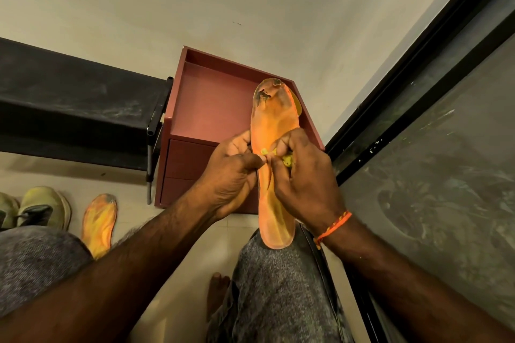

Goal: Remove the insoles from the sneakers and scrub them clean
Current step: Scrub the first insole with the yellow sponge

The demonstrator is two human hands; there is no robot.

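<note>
An orange insole with a dark worn toe stands lengthwise over my right knee, heel end down. My left hand grips its left edge at the middle. My right hand grips the insole's right side and holds a small yellow scrap against it; what the scrap is I cannot tell. A second orange insole lies flat on the floor at the left. Next to it stand two pale yellow-green sneakers, partly cut off by the frame edge.
A red-brown cabinet with a rimmed top and drawers stands against the wall behind the insole. A black metal rack is to its left. A dark-framed glass panel runs along the right. My bare foot rests on the tiled floor.
</note>
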